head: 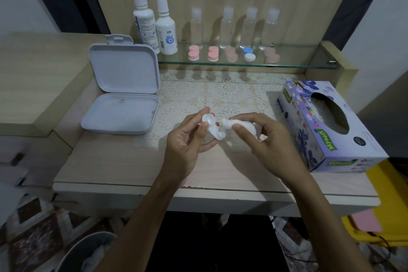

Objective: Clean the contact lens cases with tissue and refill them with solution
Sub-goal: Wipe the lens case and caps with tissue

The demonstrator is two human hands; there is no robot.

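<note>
Two hands meet just above the middle of the pale wooden desk (123, 168). The left hand (187, 139) pinches a small white plastic contact lens case (213, 127) between thumb and fingers, its open wells turned up, with a bit of pink showing behind it. The right hand (268, 139) grips a crumpled wad of white tissue (229, 123), whose tip touches the case's edge.

Under the hands lies a cream lace mat (225, 93). To the left sits a grey hinged plastic box (123, 95), its lid standing open. To the right is a purple floral cardboard tissue box (326, 130), set at an angle near the desk's edge.

Behind, a glass shelf (293, 65) carries a row of capped lens cases: two pink ones (203, 53), two paler pink ones, and a blue-and-white one (249, 53). At its left end stand two white solution bottles (154, 26), close together. Four small clear bottles (234, 26) line up against the wooden back panel.

Low at the left, a round grey bin (86, 252) holds crumpled white tissue.
</note>
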